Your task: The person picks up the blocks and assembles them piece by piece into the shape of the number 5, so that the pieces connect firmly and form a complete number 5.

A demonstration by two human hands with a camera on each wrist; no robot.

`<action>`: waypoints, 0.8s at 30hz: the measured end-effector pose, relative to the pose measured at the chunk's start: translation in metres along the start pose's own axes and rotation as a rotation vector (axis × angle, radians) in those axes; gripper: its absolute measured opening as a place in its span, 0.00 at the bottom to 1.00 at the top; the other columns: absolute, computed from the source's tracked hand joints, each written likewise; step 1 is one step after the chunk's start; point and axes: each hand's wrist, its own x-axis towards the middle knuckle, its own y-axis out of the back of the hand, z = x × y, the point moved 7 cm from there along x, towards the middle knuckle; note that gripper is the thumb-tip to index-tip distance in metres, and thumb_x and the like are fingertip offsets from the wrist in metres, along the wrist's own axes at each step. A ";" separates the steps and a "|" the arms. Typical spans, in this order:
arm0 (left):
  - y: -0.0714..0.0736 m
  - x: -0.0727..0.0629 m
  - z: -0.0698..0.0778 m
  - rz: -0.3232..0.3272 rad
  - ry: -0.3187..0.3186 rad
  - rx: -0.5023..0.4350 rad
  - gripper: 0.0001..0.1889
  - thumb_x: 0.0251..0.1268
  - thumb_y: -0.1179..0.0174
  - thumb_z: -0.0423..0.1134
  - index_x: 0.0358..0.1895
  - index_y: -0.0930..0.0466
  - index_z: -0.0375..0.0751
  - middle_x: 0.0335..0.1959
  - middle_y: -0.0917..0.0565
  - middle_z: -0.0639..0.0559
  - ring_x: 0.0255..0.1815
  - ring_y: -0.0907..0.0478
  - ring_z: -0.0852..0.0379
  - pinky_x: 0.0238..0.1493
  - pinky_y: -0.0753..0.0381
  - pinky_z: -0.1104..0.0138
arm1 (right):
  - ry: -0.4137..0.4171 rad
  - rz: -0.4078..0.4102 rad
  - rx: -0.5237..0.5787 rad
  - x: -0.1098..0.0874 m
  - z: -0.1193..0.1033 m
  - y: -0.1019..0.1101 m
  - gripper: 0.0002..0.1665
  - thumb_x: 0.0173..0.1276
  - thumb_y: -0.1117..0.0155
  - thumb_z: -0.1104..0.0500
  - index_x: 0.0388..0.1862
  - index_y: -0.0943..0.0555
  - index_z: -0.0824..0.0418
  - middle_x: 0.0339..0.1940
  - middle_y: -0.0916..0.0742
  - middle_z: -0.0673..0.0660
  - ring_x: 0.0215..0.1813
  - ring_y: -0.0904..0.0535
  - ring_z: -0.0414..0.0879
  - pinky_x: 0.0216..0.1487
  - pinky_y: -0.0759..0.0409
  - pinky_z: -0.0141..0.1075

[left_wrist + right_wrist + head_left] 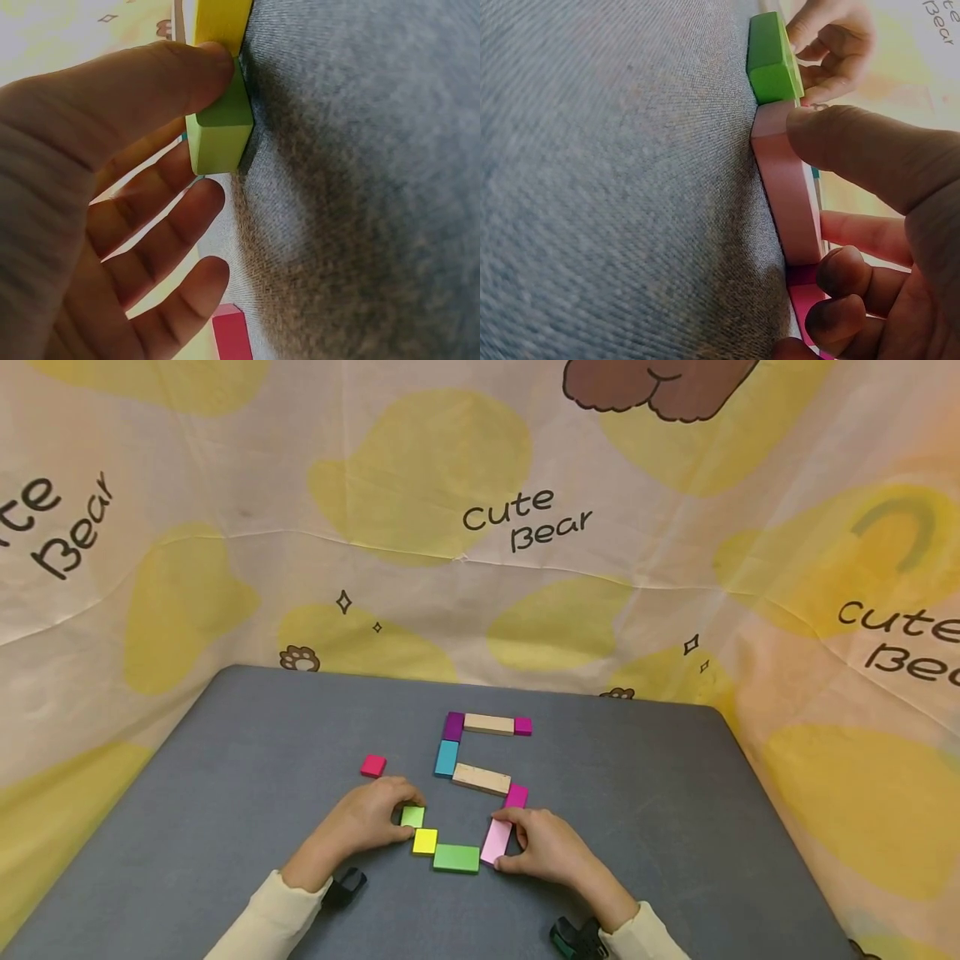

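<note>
My left hand (367, 817) pinches a small light green block (412, 817) between thumb and fingers; the left wrist view shows the thumb pressed on that block (225, 124). Its corner meets a yellow block (425, 842), beside which lies a longer green block (456, 858). With thumb at the near end and a finger at the far end, my right hand (553, 850) grips a light pink block (496, 842). Beyond this one is a magenta block (516, 796). In the right wrist view the pink block (784, 172) lies flat between the green and magenta blocks.
The curving row continues with a wooden block (482, 778), a blue block (446, 758), a purple block (453, 727), another wooden block (489, 724) and a small magenta block (522, 727). Apart lies a red block (373, 766) on the grey table (637, 760). A printed cloth (420, 477) hangs behind.
</note>
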 end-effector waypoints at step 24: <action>0.008 -0.005 0.002 0.054 -0.051 -0.015 0.15 0.49 0.29 0.40 0.43 0.16 0.47 0.40 0.20 0.59 0.40 0.24 0.62 0.43 0.20 0.65 | 0.008 -0.015 -0.015 0.000 -0.004 0.003 0.34 0.49 0.23 0.47 0.56 0.19 0.55 0.17 0.30 0.44 0.20 0.38 0.34 0.21 0.44 0.29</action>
